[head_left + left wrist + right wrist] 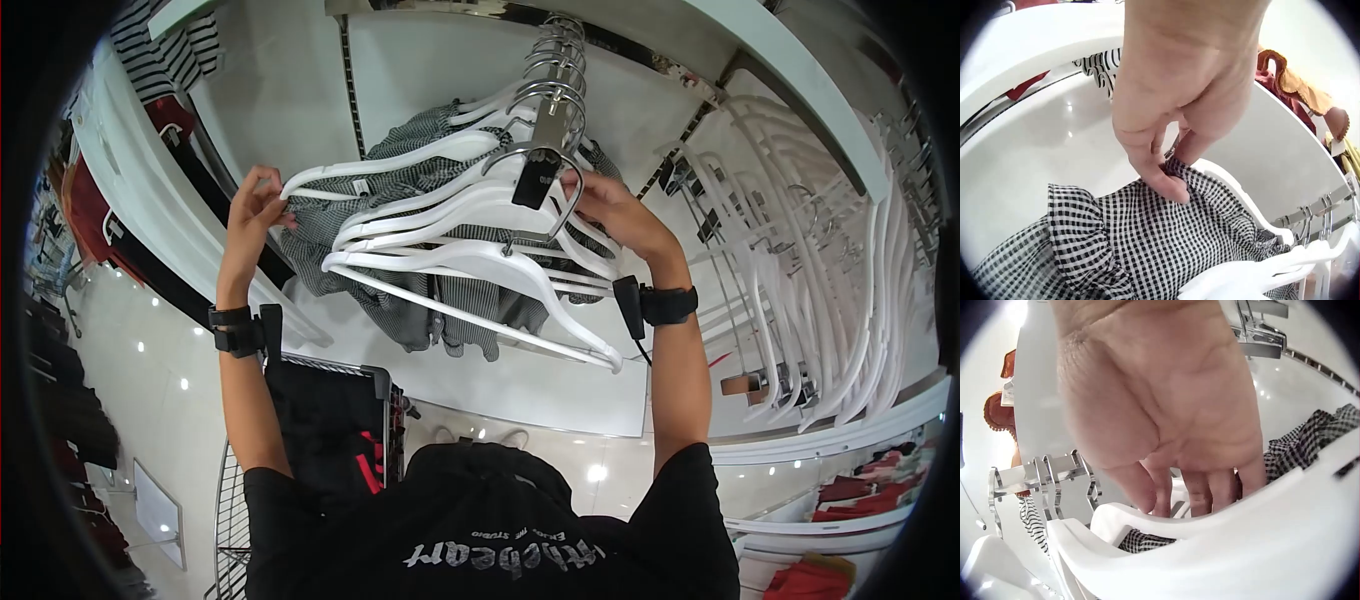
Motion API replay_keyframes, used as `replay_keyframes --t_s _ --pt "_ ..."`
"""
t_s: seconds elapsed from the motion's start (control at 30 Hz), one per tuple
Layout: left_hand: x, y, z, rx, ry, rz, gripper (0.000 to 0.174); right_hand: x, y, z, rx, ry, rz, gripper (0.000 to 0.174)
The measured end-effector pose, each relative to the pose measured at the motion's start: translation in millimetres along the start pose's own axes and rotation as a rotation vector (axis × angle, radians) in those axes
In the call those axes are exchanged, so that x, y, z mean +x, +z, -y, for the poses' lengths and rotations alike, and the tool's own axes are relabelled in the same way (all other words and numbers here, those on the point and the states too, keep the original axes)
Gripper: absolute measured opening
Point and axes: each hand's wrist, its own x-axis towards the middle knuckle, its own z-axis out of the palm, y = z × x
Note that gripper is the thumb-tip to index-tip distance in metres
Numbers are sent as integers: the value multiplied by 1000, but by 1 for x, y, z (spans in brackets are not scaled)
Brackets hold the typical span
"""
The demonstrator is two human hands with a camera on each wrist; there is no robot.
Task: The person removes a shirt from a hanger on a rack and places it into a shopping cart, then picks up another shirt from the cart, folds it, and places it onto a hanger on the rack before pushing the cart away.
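A black-and-white checked ruffled garment point(1141, 234) hangs on a white hanger point(430, 155) among several others on a metal rail point(548, 130). At the hanger's left end, my left hand point(255, 215) pinches the garment's edge between thumb and fingers; the left wrist view shows this pinch up close. On the other side, my right hand point(625, 215) reaches in behind the front white hangers point(480, 265), close to the rail's end. In the right wrist view its fingers point(1200, 490) point down behind a white hanger point(1210, 550), which hides the fingertips; I cannot tell what they hold.
White hangers point(860, 320) crowd a rack on the right. At left, dark and red clothes hang behind a curved white panel point(130, 170). A wire cart point(385, 375) with black and red cloth stands below my left arm. A white ledge point(560, 390) runs beneath the garments.
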Motion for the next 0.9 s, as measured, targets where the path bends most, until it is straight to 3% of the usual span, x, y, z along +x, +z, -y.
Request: replay_keyframes --t_s 0.13,0.23,0.47,0.57,0.67,0.77,0.9 --pt "4 -8 4 -36 -17 100 11 7 -10 -20 -87 -1 116 27" --pt "4 -1 -2 64 -51 75 11 9 -14 -20 -207 -20 140 27" --pt "0 29 -36 847 240 -154 13 -4 -17 -24 -143 7 147 30" --pt "-2 43 -52 959 316 -208 17 -12 -18 -26 -121 56 157 35" --pt "0 49 -54 998 386 -186 17 -15 -17 -43 -31 20 90 31" --pt "3 59 -66 779 350 -119 18 -20 -19 -49 -8 -24 81 31" --pt "15 81 -75 476 446 -42 17 -22 -19 -51 -47 -67 56 32"
